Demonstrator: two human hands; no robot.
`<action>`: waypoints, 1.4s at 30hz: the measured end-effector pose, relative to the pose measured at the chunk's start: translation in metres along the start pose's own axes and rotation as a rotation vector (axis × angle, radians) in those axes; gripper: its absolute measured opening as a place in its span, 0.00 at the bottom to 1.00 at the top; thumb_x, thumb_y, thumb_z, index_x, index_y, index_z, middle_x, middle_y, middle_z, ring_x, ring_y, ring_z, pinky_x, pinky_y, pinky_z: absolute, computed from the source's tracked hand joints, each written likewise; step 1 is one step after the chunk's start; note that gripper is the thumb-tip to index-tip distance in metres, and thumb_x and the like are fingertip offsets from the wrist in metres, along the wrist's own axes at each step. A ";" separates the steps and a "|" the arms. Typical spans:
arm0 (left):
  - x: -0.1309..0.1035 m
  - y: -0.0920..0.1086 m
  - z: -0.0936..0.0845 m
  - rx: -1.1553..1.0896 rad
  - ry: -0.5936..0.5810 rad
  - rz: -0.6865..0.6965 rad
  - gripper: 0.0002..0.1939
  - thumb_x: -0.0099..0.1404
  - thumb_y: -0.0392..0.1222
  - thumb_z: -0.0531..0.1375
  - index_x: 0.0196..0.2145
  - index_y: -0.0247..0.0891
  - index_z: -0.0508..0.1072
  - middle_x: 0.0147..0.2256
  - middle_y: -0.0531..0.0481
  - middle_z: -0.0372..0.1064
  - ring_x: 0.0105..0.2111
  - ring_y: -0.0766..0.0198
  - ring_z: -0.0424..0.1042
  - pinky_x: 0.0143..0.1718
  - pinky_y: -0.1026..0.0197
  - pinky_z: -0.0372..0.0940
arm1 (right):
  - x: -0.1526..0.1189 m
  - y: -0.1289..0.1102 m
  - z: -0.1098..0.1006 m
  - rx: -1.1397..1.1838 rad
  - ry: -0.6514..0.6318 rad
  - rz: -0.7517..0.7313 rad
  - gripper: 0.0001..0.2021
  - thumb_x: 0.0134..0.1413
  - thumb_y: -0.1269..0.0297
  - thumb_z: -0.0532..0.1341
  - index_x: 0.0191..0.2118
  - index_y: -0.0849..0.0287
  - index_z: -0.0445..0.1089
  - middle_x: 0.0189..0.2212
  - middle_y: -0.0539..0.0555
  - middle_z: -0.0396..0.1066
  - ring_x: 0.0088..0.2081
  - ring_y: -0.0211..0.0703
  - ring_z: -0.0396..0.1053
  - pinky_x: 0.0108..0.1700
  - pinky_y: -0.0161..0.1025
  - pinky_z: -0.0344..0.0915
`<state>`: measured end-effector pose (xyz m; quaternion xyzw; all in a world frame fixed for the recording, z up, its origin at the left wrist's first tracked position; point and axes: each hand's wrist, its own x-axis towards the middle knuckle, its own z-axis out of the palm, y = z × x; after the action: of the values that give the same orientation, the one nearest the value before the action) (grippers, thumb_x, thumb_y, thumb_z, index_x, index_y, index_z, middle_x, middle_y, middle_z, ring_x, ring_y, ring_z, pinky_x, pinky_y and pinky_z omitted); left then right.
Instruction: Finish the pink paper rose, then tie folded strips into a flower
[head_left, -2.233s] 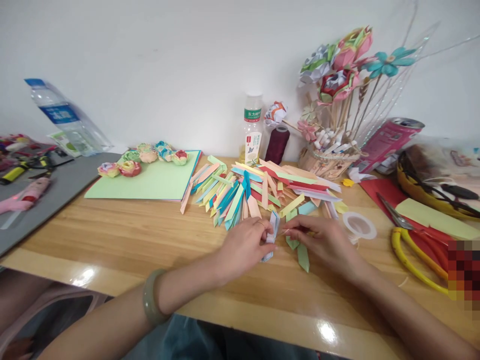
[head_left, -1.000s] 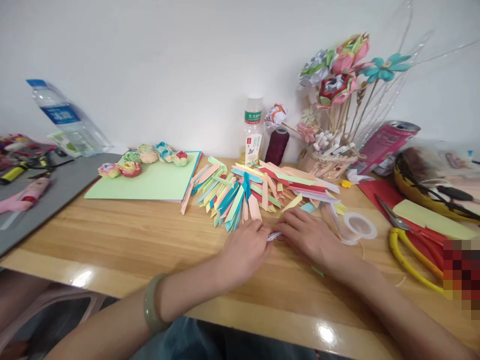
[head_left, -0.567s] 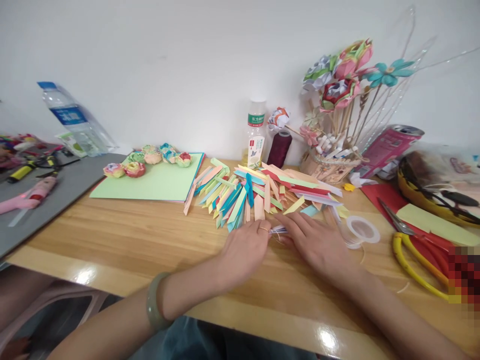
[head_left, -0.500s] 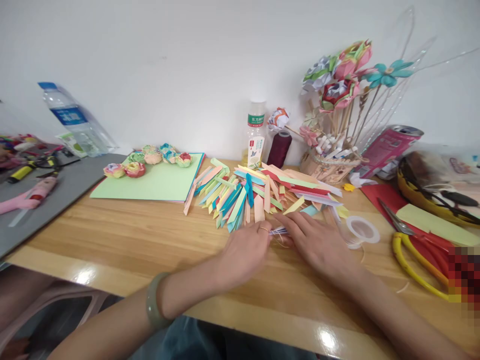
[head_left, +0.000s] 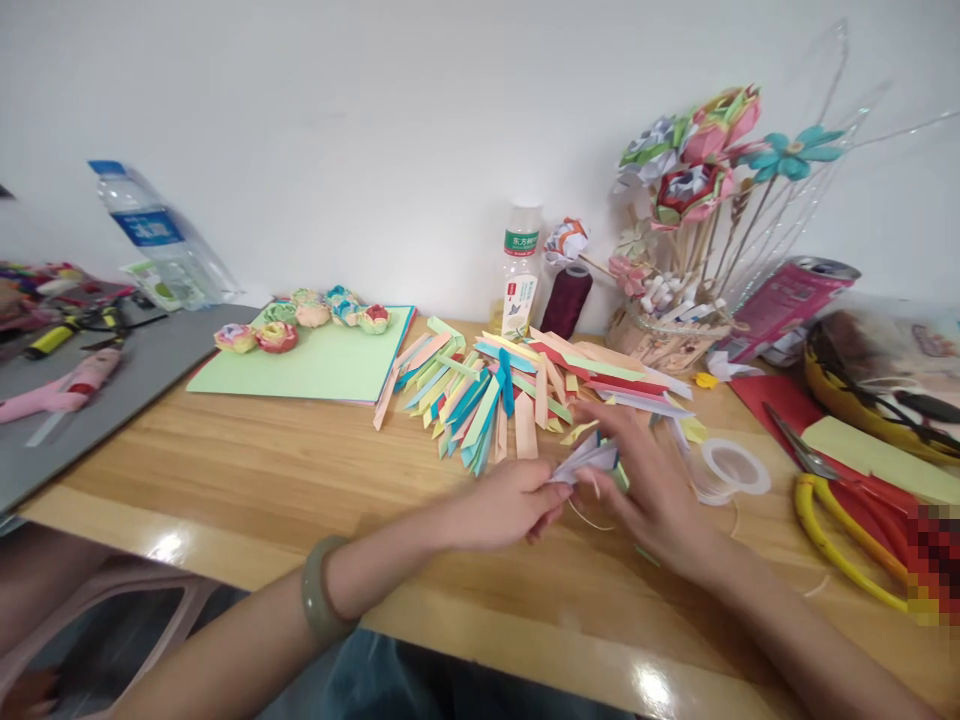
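Note:
My left hand [head_left: 517, 500] is closed, pinching one end of a small bundle of folded pale lilac paper strips [head_left: 581, 460] just above the table. The bundle spreads out toward my right hand [head_left: 649, 500], whose fingers curl around its wider end with the thumb below. Slight blur hides the exact contact there. A thin thread [head_left: 589, 518] loops down beneath the bundle. Just beyond my hands lies a heap of folded coloured paper strips [head_left: 480, 390]. To the right of my right hand is a clear thread spool [head_left: 735, 465].
Scissors with yellow and red handles [head_left: 840, 520] lie at right. Behind are a drink bottle [head_left: 521, 270], a dark thread cone [head_left: 566, 300] and a basket of paper flowers [head_left: 660, 335]. Several paper rosettes [head_left: 277, 337] rest on green paper [head_left: 300, 375]. A pink glue gun [head_left: 82, 385] lies left.
Both hands have lifted the lilac bundle off the tabletop and tilted it. My right hand's fingers have risen and parted, showing more of the paper. The view has shifted slightly.

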<state>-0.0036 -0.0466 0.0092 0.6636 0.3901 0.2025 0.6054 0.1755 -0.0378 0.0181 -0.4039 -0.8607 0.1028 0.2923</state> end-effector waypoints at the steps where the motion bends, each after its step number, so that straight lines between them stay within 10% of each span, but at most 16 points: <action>1: 0.001 0.000 -0.001 -0.175 -0.029 -0.023 0.12 0.62 0.46 0.46 0.27 0.36 0.60 0.19 0.56 0.53 0.19 0.71 0.56 0.21 0.66 0.55 | 0.001 0.000 -0.001 0.066 0.041 0.075 0.20 0.59 0.57 0.47 0.55 0.57 0.51 0.46 0.60 0.62 0.43 0.46 0.64 0.41 0.43 0.63; 11: 0.000 0.008 -0.010 -0.681 0.012 -0.055 0.08 0.59 0.42 0.53 0.32 0.34 0.63 0.18 0.59 0.49 0.17 0.75 0.49 0.17 0.70 0.45 | 0.005 0.004 -0.021 0.445 -0.551 0.262 0.18 0.57 0.53 0.49 0.38 0.59 0.70 0.32 0.53 0.71 0.34 0.42 0.66 0.36 0.37 0.62; 26: 0.003 0.001 -0.008 -0.599 0.145 0.029 0.10 0.58 0.43 0.53 0.35 0.34 0.62 0.18 0.59 0.49 0.17 0.75 0.49 0.17 0.69 0.44 | 0.003 0.015 -0.035 0.397 -0.557 0.228 0.17 0.57 0.55 0.49 0.25 0.58 0.65 0.20 0.48 0.62 0.23 0.36 0.61 0.25 0.33 0.58; 33: 0.003 0.003 -0.008 -0.404 0.085 0.060 0.11 0.59 0.43 0.51 0.34 0.32 0.65 0.18 0.57 0.56 0.20 0.72 0.58 0.25 0.66 0.54 | 0.006 0.012 -0.023 0.186 -0.073 0.242 0.15 0.55 0.54 0.52 0.42 0.57 0.67 0.38 0.57 0.69 0.40 0.47 0.65 0.39 0.43 0.62; 42: 0.002 0.005 -0.007 -0.763 -0.108 -0.071 0.15 0.47 0.45 0.63 0.29 0.30 0.69 0.22 0.51 0.63 0.22 0.70 0.63 0.27 0.63 0.56 | 0.005 0.000 -0.009 0.788 -0.200 0.340 0.28 0.48 0.50 0.58 0.54 0.56 0.57 0.24 0.49 0.66 0.27 0.39 0.65 0.30 0.38 0.64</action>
<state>-0.0067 -0.0404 0.0146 0.3863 0.2770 0.2765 0.8352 0.1787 -0.0346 0.0274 -0.3853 -0.7011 0.5086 0.3182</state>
